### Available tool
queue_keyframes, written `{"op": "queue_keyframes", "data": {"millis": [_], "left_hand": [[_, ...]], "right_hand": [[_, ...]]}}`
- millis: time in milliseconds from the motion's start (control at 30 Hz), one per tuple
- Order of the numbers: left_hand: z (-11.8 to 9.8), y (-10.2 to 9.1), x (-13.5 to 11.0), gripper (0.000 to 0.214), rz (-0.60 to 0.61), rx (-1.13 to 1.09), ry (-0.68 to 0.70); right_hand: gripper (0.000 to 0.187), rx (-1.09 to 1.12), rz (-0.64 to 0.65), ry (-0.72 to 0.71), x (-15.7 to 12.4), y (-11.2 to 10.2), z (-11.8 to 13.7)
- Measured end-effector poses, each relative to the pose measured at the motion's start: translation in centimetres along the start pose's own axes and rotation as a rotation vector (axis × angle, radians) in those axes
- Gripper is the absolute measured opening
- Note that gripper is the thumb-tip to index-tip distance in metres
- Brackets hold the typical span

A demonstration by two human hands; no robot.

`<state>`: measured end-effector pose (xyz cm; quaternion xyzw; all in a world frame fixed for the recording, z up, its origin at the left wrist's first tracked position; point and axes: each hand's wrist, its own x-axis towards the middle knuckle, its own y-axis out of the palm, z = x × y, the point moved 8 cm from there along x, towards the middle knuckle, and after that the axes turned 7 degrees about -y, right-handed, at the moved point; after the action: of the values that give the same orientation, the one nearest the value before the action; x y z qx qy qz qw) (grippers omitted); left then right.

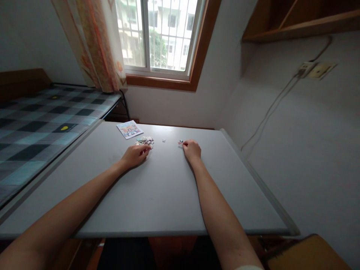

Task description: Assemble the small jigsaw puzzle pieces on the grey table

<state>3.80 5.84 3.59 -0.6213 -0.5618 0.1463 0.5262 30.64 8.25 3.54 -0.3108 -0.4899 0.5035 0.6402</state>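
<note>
Small jigsaw puzzle pieces lie in a loose pile on the white table. At the pile's near edge, my left hand has its fingers curled in a pinch, with a puzzle piece at the fingertips. My right hand rests to the right, thumb and finger closed at a small cluster of pieces; it seems to pinch one, though the fingers partly hide it. Between the hands a single puzzle piece lies apart.
A picture card lies behind the pile, near the table's far left. Left of the table stands a bed with a checked cover. A window is ahead, and cords hang from a wall socket at right, below a wooden shelf.
</note>
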Motion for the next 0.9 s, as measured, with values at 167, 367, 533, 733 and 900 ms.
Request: {"op": "queue_keyframes", "data": {"millis": [167,367,533,733,900], "left_hand": [[-0.2,-0.1,-0.1,0.030,0.006,-0.002,0.002],[-0.4,-0.3,-0.4,0.029,0.013,-0.007,-0.009],[-0.4,-0.3,-0.6,0.028,0.004,0.010,0.000],[-0.5,-0.2,-0.6,0.028,0.007,0.039,0.005],[-0.9,-0.1,-0.5,0.027,0.025,0.038,0.024]], "right_hand": [[0.017,0.041,0.007,0.074,-0.3,0.4,-1.0],[0.018,0.128,-0.019,0.114,-0.2,0.8,-1.7],[0.018,0.242,-0.036,0.163,-0.1,1.2,-2.4],[0.020,0.214,-0.033,0.154,-0.4,1.1,-1.8],[0.021,0.152,-0.037,0.151,-0.6,0.9,-1.4]]}}
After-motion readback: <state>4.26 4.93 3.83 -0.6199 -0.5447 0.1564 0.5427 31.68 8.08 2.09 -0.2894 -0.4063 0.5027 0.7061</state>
